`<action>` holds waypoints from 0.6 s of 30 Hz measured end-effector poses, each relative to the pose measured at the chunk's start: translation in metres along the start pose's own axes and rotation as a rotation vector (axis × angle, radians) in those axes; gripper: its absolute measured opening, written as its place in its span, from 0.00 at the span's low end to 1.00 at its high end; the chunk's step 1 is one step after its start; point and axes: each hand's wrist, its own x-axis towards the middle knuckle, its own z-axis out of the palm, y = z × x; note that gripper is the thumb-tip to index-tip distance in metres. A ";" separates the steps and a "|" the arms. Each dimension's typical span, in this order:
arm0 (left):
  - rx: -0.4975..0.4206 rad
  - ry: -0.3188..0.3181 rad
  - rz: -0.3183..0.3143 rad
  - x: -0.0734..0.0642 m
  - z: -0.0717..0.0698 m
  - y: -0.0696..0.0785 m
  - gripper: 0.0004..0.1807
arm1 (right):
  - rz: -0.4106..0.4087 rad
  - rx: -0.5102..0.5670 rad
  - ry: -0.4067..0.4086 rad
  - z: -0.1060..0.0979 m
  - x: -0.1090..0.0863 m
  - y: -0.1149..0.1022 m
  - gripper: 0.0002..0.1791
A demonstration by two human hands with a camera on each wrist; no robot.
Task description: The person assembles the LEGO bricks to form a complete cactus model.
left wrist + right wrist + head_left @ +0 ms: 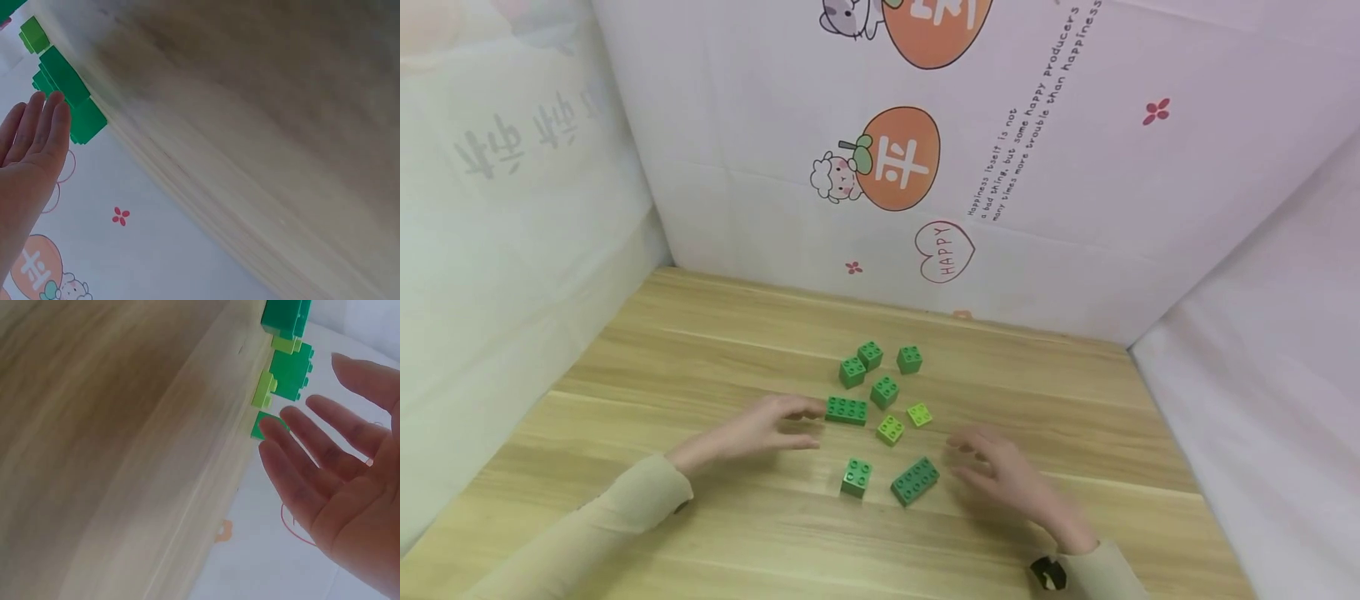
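Observation:
Several toy building bricks lie loose on the wooden tabletop. My left hand (775, 425) is beside a long green brick (847, 410), its fingers extended and holding nothing. To the right, my right hand (1003, 475) hovers near a long dark green brick (915, 481), also holding nothing. Between the hands are two lime green bricks, one (891, 430) nearer and a flatter one (919, 414) farther off. A square green brick (856, 477) sits closest to me. In the right wrist view the fingers (312, 450) are spread and relaxed; in the left wrist view they are straight.
Toward the back stand more square green bricks, among them one (909, 359) on the right, one (852, 372) on the left and one (885, 392) in the middle. A printed white cloth (1037, 267) rises behind the table (737, 333), with pale cloth at both sides.

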 end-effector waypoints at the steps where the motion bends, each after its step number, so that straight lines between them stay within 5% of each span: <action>1: -0.009 -0.003 -0.003 0.000 0.001 0.001 0.26 | -0.006 0.014 -0.014 0.000 0.000 0.000 0.18; 8: -0.041 -0.064 -0.036 -0.001 0.008 0.009 0.27 | 0.000 0.064 -0.119 0.001 0.004 -0.003 0.23; 18: -0.043 -0.119 -0.034 0.001 0.014 0.016 0.29 | 0.009 0.109 -0.169 0.004 0.011 -0.007 0.24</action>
